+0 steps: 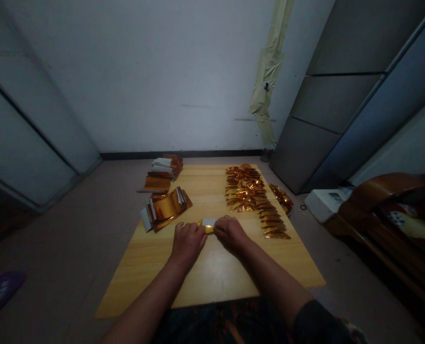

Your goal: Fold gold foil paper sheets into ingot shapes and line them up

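Gold paper (pixel 209 230), midway between side edges of the tabletop (pixel 215 270): my left hand (pixel 189 241) and right hand (pixel 232 233) pinch opposite ends; I should keep them level, pressing evenly.

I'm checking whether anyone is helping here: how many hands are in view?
2: the left hand at the left end of the folded foil paper, and the right hand at its right end, both over the wooden tabletop. No others show.

A gray refrigerator (pixel 318 105) flanks the pale wall (pixel 162 71).
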